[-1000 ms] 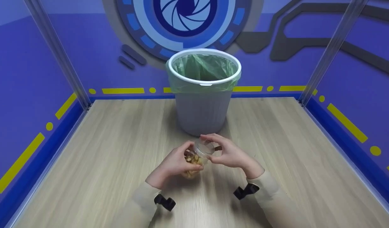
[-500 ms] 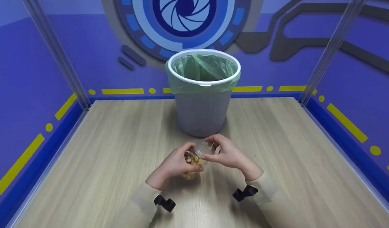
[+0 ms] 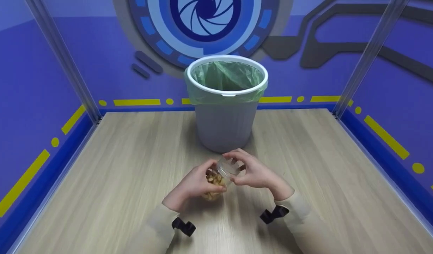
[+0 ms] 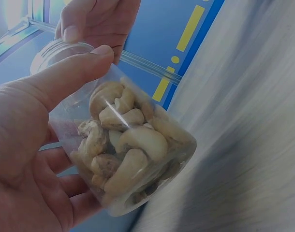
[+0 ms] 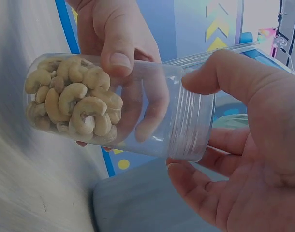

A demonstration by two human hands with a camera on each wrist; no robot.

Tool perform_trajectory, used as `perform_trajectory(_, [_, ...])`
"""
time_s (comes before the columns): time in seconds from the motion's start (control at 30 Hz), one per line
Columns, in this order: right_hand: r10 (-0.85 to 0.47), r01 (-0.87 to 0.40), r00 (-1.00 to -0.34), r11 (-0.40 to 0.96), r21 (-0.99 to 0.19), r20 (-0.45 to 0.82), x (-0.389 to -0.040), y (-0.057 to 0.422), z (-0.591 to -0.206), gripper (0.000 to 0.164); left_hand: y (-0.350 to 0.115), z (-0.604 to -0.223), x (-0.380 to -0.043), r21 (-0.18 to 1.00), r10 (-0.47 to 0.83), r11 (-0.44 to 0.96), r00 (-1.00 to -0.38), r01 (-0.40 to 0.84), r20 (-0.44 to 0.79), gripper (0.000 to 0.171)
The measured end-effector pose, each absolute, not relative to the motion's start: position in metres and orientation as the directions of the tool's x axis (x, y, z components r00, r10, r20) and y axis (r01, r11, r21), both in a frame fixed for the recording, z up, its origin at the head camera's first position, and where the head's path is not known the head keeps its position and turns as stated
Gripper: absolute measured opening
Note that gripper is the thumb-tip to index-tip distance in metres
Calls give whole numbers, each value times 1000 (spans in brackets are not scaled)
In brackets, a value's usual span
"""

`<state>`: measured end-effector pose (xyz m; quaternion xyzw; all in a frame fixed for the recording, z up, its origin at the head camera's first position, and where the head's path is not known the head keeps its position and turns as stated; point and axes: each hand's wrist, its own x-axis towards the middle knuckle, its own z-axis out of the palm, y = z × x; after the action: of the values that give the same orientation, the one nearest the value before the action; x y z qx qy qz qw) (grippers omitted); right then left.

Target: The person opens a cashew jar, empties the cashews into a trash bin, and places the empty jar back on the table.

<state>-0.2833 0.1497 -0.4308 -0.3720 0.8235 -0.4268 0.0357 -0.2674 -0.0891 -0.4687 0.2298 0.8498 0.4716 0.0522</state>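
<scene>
A clear plastic jar (image 5: 159, 77) with several cashews (image 5: 84, 104) in its lower part is tilted, its top toward the right hand. My left hand (image 3: 193, 181) grips the jar's body, thumb on one side and fingers round the other. On the jar's top sits a clear ridged lid (image 5: 193, 130). My right hand (image 3: 257, 173) holds this lid by its rim between thumb (image 5: 203, 79) and fingertips. Whether the lid is loose on its thread cannot be seen.
Behind the hands stands a grey waste bin (image 3: 225, 123) with a white rim and a green bag liner (image 3: 221, 97). The wooden tabletop (image 3: 132, 151) is bounded by blue panels (image 3: 26, 88) at the back and both sides.
My right thumb and fingers have shifted round the lid's rim, one way and then back. My left hand and the jar have stayed nearly still.
</scene>
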Motion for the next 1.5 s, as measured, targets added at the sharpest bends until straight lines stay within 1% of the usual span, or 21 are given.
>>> perform_trajectory(0.13, [-654, -581, -713, 350, -735, 252, -283, 151, -431, 69, -90, -468, -267, 831, 433, 450, -894, 328, 119, 70])
perform_trajectory(0.2, [-638, -562, -734, 375, -737, 234, -282, 151, -431, 71, -90, -468, -267, 835, 429, 447, -896, 321, 115, 70])
perform_trajectory(0.3, [-591, -531, -781, 458, -713, 202, -280, 149, -431, 74, -91, -468, -267, 834, 429, 449, -896, 321, 114, 70])
perform_trajectory(0.4, [-544, -511, -817, 526, -680, 193, -279, 145, -431, 67, -91, -468, -267, 831, 436, 448, -892, 330, 119, 70])
perform_trajectory(0.5, [-522, -507, -828, 541, -671, 205, -279, 143, -432, 59, -91, -468, -267, 827, 437, 451, -891, 337, 125, 70])
perform_trajectory(0.63, [-533, -516, -818, 507, -691, 219, -279, 144, -431, 57, -90, -467, -266, 827, 432, 454, -894, 331, 121, 69])
perform_trajectory(0.8, [-572, -534, -787, 442, -721, 232, -280, 146, -432, 58, -90, -467, -266, 833, 429, 452, -896, 320, 112, 68])
perform_trajectory(0.97, [-601, -544, -763, 400, -738, 237, -282, 146, -433, 60, -91, -467, -266, 834, 435, 446, -893, 324, 115, 69])
perform_trajectory(1.13, [-646, -567, -720, 339, -751, 252, -282, 148, -434, 65, -91, -467, -265, 838, 442, 443, -891, 319, 106, 68])
perform_trajectory(1.23, [-671, -559, -702, 312, -769, 238, -282, 148, -433, 69, -91, -466, -265, 842, 442, 444, -893, 306, 91, 67])
perform_trajectory(1.37, [-680, -522, -707, 318, -791, 194, -282, 149, -432, 76, -91, -465, -265, 850, 435, 441, -897, 290, 80, 67])
perform_trajectory(1.5, [-614, -487, -772, 405, -774, 165, -279, 147, -431, 82, -91, -466, -266, 848, 431, 440, -898, 294, 87, 68])
